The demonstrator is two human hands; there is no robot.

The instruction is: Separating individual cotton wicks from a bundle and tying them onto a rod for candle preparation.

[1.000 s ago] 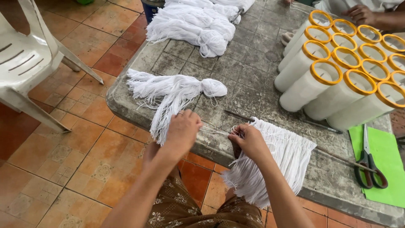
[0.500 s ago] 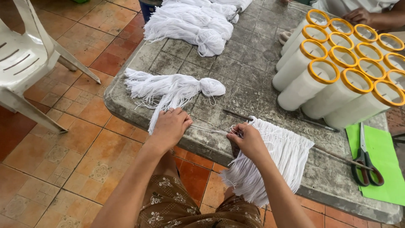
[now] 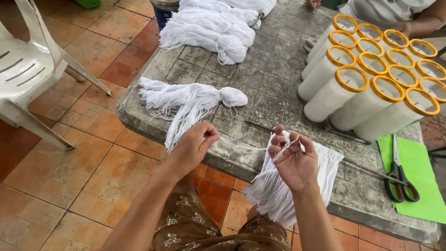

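Left hand (image 3: 195,146) fingers pinch a white strand (image 3: 241,145) taut; right hand (image 3: 295,160) fingers, spread, loop it above the fringe (image 3: 320,172). Steady tension should keep the knot neat.

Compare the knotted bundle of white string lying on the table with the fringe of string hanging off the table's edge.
The knotted bundle lies wholly on the table, gathered at a knot, its ends splayed loosely. The fringe hangs over the edge in a flat row of straight strands. No hand touches the bundle; the right hand is at the fringe. Both are white string.
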